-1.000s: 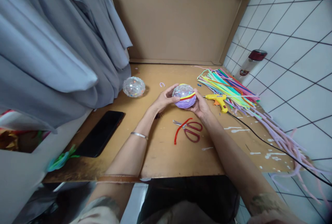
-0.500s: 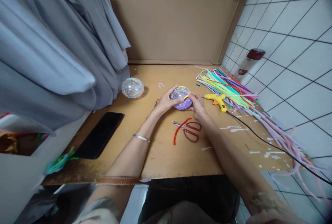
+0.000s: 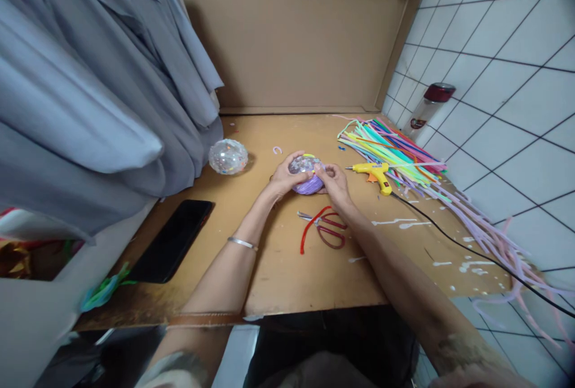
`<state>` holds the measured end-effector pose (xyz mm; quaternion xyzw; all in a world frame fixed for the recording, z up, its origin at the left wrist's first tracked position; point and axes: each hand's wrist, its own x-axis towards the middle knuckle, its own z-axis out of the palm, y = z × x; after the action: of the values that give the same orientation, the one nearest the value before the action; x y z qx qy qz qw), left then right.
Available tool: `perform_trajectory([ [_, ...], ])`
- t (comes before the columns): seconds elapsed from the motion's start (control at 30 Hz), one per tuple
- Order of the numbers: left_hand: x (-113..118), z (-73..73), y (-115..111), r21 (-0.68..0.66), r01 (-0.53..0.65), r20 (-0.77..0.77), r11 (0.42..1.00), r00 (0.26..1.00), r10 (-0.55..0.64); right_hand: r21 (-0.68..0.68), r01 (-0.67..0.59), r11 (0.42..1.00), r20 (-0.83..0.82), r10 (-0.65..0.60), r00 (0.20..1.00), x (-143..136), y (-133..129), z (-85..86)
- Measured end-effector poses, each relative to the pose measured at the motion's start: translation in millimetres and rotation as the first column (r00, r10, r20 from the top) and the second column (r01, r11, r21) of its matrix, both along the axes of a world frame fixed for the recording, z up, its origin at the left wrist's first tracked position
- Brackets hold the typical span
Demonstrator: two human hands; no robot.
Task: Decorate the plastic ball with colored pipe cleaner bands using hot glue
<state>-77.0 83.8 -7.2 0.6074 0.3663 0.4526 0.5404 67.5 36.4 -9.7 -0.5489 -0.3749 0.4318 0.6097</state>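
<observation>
Between my hands is a clear ball [image 3: 309,187] whose lower part is wrapped in purple pipe cleaner, with bits of yellow on it. My left hand [image 3: 284,177] grips its left side, thumb across the front. My right hand [image 3: 333,182] holds the right side, with thumb and finger pressed to the front surface over the yellow piece. Just below lie red-handled scissors [image 3: 331,236], crossed by a red pipe cleaner [image 3: 308,233]. A yellow glue gun [image 3: 375,173] rests to the right of my right hand, its nozzle pointing toward it.
A second clear ball [image 3: 228,157] stands at the left back. A black phone [image 3: 173,241] lies at the left. Many coloured pipe cleaners [image 3: 390,148] are piled at the right, near a red-capped bottle [image 3: 429,109]. The glue gun's black cord [image 3: 453,243] runs off right. A grey curtain [image 3: 112,88] hangs at left.
My right thumb and fingers have shifted left over the ball's front, covering most of the yellow strip seen there before. The ball has tilted slightly and stays in both hands.
</observation>
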Motion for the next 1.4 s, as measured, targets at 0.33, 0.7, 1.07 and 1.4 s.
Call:
perform_trajectory([
  [0.33,-6,-1.0,4,0.006,0.031,0.046,1.0,0.998,-0.031,0.014,-0.046,0.999,-0.01,0.047,0.999,7,5,-6.1],
  [0.7,-7,6.2,-1,0.001,-0.001,-0.021,1.0,1.0,0.001,0.028,-0.039,0.999,0.017,0.039,0.999,3,4,-7.4],
  [1.07,-5,-2.8,4,0.057,-0.067,-0.009,0.996,0.998,0.068,0.149,-0.029,0.988,0.471,-0.045,0.881,21,0,6.2],
  [1.4,5,-14.9,0,0.144,-0.037,0.032,0.989,0.999,0.032,-0.058,0.535,0.843,0.942,-0.13,0.308,105,-19,9.6],
])
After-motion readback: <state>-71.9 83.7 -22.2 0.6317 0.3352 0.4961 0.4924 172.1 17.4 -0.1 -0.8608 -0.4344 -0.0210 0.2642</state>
